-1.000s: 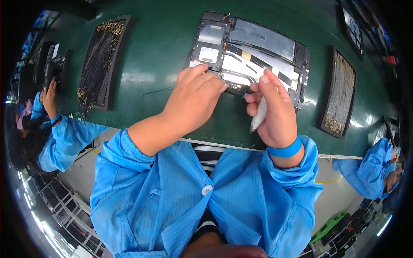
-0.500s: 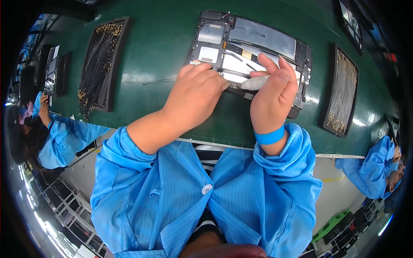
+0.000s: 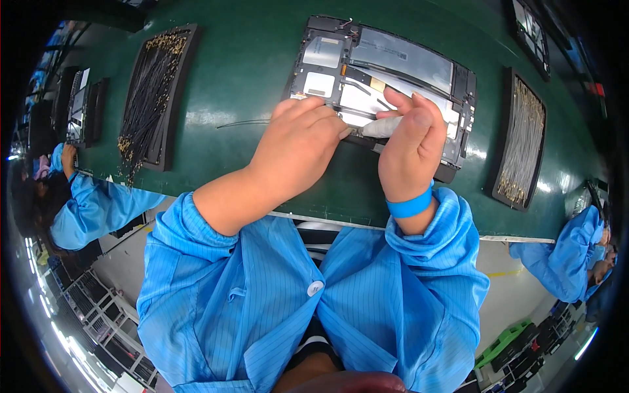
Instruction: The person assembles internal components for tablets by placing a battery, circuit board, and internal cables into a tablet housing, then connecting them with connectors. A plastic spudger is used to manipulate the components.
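The table is green, and the coat is bright blue with thin dark stripes and a white button. The flat gadget is black with silver and grey parts and a small gold patch, and the stick is white. The left wires are black, the right wires pale grey, both with gold ends.

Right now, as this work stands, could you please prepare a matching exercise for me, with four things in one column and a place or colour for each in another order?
1. Black cables
2. Wristband
3. White tapered tool
4. Grey cables

A. Held by the right hand
B. Right of the opened device
C. Left of the opened device
D. Bright blue

Right pairs: 1-C, 2-D, 3-A, 4-B
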A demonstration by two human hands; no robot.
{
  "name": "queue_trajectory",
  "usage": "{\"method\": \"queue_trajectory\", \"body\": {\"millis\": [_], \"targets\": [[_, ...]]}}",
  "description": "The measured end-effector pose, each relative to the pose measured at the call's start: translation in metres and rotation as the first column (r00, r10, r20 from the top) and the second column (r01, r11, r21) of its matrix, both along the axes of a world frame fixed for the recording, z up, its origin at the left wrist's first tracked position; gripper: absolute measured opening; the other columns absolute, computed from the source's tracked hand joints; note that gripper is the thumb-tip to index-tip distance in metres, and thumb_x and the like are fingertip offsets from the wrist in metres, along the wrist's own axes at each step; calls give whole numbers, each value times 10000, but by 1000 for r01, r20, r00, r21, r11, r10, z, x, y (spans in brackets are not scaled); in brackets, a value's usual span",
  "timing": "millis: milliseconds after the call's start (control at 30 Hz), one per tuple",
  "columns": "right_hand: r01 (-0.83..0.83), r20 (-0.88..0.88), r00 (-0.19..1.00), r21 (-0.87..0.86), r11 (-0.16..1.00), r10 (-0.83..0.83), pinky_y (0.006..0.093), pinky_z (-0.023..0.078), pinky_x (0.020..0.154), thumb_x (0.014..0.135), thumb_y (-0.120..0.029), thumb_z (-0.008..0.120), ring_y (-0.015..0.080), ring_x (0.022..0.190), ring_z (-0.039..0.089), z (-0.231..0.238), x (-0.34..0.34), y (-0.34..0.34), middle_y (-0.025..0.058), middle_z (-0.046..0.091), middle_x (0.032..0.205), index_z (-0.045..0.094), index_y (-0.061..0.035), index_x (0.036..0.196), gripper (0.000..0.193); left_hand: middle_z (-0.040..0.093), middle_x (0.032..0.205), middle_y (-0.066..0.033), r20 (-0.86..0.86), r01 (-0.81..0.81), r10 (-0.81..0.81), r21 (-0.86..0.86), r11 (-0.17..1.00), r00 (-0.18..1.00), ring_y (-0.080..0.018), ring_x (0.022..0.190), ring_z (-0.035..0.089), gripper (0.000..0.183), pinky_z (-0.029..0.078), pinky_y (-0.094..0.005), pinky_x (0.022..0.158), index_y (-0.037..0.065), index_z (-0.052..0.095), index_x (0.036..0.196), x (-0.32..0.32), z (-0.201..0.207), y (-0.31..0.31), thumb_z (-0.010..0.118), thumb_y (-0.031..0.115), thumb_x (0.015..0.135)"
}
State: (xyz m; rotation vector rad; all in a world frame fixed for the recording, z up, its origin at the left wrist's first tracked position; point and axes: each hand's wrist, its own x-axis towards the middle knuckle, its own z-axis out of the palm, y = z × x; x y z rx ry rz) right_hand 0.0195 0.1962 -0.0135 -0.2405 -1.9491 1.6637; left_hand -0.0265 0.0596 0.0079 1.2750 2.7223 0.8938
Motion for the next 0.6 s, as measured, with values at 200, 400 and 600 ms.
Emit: {"method": "queue_trajectory", "body": {"millis": [200, 400, 600], "targets": [[8, 17, 1000, 3, 1000, -8, 266, 445, 644, 889, -292, 309, 148, 703, 538, 0, -1, 1, 169, 549, 948, 368, -5, 1032, 326, 552, 733, -30, -114, 0, 6, 51, 999, 993, -195, 769, 501, 89, 359, -316, 693, 63, 572, 750, -1, -4, 2, 560, 64, 661], [5, 37, 999, 139, 990, -10, 277, 446, 629, 884, -255, 347, 178, 687, 547, 0, -1, 3, 146, 566, 880, 421, 0, 987, 284, 549, 730, -32, -84, 15, -12, 36, 999, 996, -199, 772, 501, 91, 359, -321, 695, 60, 571, 752, -3, -3, 2, 555, 62, 662], [-268, 102, 961, 594, 759, 259, 344, 447, 600, 778, -153, 511, 286, 656, 546, 34, -16, -5, 113, 573, 733, 519, -13, 836, 151, 533, 711, -49, -101, 10, -10, 3, 1000, 995, -214, 787, 495, 100, 354, -325, 730, 61, 570, 761, -4, -2, -3, 561, 92, 667]]}}
